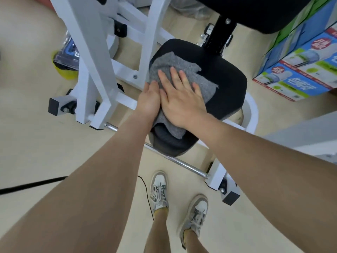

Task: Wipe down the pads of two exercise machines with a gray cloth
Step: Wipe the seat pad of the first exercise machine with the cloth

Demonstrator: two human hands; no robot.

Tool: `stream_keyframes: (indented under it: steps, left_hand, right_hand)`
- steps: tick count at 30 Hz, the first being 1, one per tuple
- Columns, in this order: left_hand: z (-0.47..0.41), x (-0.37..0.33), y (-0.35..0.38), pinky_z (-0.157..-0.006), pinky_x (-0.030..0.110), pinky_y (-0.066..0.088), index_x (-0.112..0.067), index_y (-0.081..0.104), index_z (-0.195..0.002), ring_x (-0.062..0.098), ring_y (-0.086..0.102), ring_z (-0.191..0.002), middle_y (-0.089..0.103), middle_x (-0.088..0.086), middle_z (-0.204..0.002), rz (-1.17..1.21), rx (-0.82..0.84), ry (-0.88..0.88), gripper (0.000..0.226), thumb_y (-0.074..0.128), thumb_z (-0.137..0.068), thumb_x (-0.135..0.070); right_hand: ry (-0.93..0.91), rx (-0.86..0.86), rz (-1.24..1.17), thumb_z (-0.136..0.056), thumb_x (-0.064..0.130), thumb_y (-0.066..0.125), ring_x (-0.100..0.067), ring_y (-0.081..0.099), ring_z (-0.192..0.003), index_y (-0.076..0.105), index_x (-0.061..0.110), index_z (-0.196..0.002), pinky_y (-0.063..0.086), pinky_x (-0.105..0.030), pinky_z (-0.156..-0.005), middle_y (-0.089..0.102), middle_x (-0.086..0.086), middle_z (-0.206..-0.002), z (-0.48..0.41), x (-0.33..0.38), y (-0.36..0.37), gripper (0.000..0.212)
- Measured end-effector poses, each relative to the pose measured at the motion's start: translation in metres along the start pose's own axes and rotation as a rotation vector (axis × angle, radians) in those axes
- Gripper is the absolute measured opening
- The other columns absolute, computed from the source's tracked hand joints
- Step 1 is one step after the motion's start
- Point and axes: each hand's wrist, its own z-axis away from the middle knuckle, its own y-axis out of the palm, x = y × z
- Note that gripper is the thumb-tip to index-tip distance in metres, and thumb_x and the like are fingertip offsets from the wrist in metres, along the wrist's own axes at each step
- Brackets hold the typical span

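A: Where is the gray cloth (184, 77) lying?

B: It is lying spread on the black seat pad (224, 83) of the white machine frame (94, 57), covering the pad's left and near side and drooping over the near edge. The right half of the pad is showing bare.

A: And what are the hands doing?

B: The right hand (182, 101) is pressing flat on the cloth, fingers straight and spread, gripping nothing. The left hand (148, 101) is resting at the cloth's left edge, touching the right hand; its fingers are curling over the pad's side, and whether they are pinching the cloth is hidden.

A: Which way is the unwiped part lying?

B: To the right of and beyond both hands. The pad's long axis is running from near-left to far-right, so the next stroke is probably going along it. The right hand is nearer that bare stretch. A second black pad (264, 13) is sitting farther off, above.
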Motion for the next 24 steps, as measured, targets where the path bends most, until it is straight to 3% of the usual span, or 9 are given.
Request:
stream_keyframes:
  steps: [5,9,12,14,17,19,21,24]
  left_hand:
    - [0.026,0.017,0.003,-0.105,0.045,0.039,-0.016,0.055,-0.125,0.026,0.055,-0.114,0.061,0.007,-0.124,-0.045,-0.052,-0.004,0.043,0.028,-0.097,-0.036]
    - [0.074,0.038,0.014,-0.089,0.041,0.046,-0.013,0.056,-0.115,0.024,0.060,-0.100,0.067,0.005,-0.105,0.007,-0.258,0.060,0.041,0.028,-0.098,-0.037]
    - [0.107,0.045,0.023,-0.076,0.031,0.038,-0.016,0.050,-0.121,0.019,0.059,-0.093,0.064,-0.006,-0.100,-0.025,-0.318,0.067,0.037,0.029,-0.101,-0.039]
    - [0.124,0.045,0.026,-0.075,0.028,0.032,-0.015,0.044,-0.125,0.024,0.056,-0.094,0.060,-0.002,-0.102,-0.151,-0.312,0.039,0.037,0.028,-0.102,-0.039]
    - [0.153,0.045,0.027,-0.075,0.032,0.033,-0.005,0.044,-0.123,0.035,0.058,-0.106,0.063,0.017,-0.114,-0.335,-0.266,-0.035,0.037,0.033,-0.101,-0.034]
    - [0.178,0.040,0.030,-0.079,0.037,0.041,0.000,0.055,-0.110,0.038,0.059,-0.104,0.064,0.021,-0.111,-0.393,-0.182,-0.042,0.036,0.039,-0.099,-0.030]
    - [0.206,0.029,0.036,-0.076,0.040,0.049,-0.001,0.065,-0.092,0.036,0.063,-0.091,0.067,0.021,-0.095,-0.363,-0.080,-0.022,0.037,0.045,-0.096,-0.031]
    - [0.252,0.006,0.043,-0.049,0.023,0.049,-0.011,0.069,-0.084,0.015,0.063,-0.059,0.067,0.007,-0.074,-0.137,0.088,-0.086,0.027,0.057,-0.093,-0.034]
  right_hand:
    - [-0.055,-0.082,0.003,-0.102,0.039,0.014,-0.012,-0.003,-0.149,0.004,0.032,-0.153,0.004,-0.043,-0.120,0.001,0.009,-0.163,0.033,0.003,0.011,0.053]
    - [-0.103,-0.162,0.008,-0.104,0.033,0.017,-0.009,0.004,-0.148,0.012,0.027,-0.153,0.004,-0.036,-0.118,0.009,0.010,-0.162,0.074,0.007,0.020,0.050]
    - [-0.153,-0.161,-0.082,-0.101,0.029,0.029,-0.009,0.008,-0.148,0.020,0.022,-0.152,0.000,-0.029,-0.117,0.017,0.007,-0.161,0.102,0.002,0.029,0.052]
    - [-0.194,-0.169,-0.119,-0.099,0.025,0.043,-0.010,0.013,-0.148,0.027,0.021,-0.150,0.000,-0.025,-0.116,0.022,0.005,-0.159,0.117,-0.003,0.033,0.054]
    - [-0.202,-0.183,-0.346,-0.099,0.019,0.042,-0.014,0.032,-0.142,0.049,0.017,-0.140,0.019,-0.027,-0.116,0.044,-0.002,-0.149,0.142,-0.008,0.027,0.041]
    - [-0.091,-0.174,-0.561,-0.098,0.014,0.043,-0.017,0.050,-0.130,0.062,0.018,-0.127,0.036,-0.029,-0.107,0.060,-0.004,-0.134,0.167,-0.011,0.014,0.036]
    - [0.074,-0.171,-0.751,-0.096,0.011,0.048,-0.015,0.062,-0.110,0.070,0.018,-0.117,0.047,-0.030,-0.098,0.070,0.000,-0.117,0.196,-0.021,-0.006,0.031]
    - [0.293,-0.160,-1.135,-0.095,0.004,0.053,-0.006,0.065,-0.085,0.071,0.010,-0.109,0.054,-0.016,-0.077,0.070,0.004,-0.094,0.239,-0.051,-0.043,0.024]
